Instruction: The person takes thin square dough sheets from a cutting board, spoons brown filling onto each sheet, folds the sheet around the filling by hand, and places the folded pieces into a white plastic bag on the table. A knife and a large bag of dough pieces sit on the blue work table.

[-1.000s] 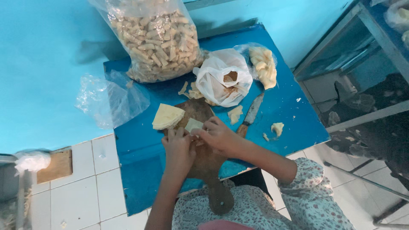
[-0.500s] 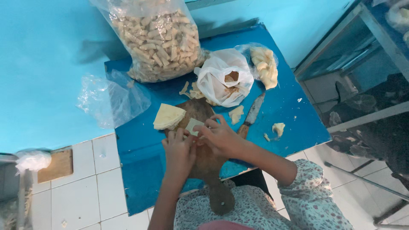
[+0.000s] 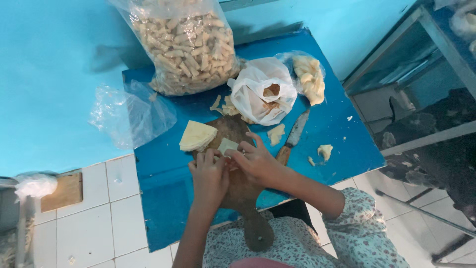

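Observation:
Both my hands work over a dark wooden cutting board on a small blue table. My left hand and my right hand pinch a small pale square of dough between their fingertips. A stack of pale yellow dough sheets lies on the board's far left corner, just beyond my left hand. A knife with a wooden handle rests on the table right of the board.
A big clear bag of rolled pastry sticks stands at the table's back. A white plastic bag, a small bag of pale dough, an empty clear bag and dough scraps lie around. A metal rack stands at right.
My hands have stayed over the board, with the fingers shifting slightly on the small dough piece. Nothing else has moved.

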Demonstrator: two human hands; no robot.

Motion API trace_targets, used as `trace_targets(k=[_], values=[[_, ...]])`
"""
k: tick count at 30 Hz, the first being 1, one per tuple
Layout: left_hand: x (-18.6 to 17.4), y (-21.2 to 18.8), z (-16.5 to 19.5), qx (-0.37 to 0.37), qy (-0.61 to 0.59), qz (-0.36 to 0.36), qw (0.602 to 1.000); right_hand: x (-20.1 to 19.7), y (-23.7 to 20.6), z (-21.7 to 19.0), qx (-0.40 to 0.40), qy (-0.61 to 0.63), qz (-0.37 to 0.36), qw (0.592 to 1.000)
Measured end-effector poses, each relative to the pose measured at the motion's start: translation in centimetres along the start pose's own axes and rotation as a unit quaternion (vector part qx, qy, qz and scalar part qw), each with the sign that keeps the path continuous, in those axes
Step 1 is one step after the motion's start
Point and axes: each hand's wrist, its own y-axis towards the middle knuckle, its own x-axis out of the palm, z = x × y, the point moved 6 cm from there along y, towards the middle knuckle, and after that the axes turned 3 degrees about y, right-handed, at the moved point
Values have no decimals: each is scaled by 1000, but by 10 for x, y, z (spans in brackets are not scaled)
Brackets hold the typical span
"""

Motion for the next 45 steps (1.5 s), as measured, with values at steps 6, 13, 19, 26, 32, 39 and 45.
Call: trace_targets(k=[6, 13, 19, 26, 32, 39, 45], values=[[1, -2, -1, -15, 7, -17, 1000, 5, -2, 2, -3, -32, 12, 999], [2, 1, 0, -14, 23, 19, 999, 10, -24, -11, 7, -97, 14, 995], [-7, -1, -6, -57, -3, 65, 996, 28, -16, 3, 6, -154, -1, 988], [-18, -3, -10, -88, -55, 110, 989, 33, 11, 28, 58, -122, -33, 990], [-19, 0, -10, -112, -113, 118, 980, 10, 8, 47, 299, 453, 15, 840], [-23, -2, -11, -123, -200, 127, 964, -9, 25, 31, 281, 569, -38, 772], [-26, -6, -14, -129, -221, 154, 954, -100, 74, 14, 1, 245, 234, 941]])
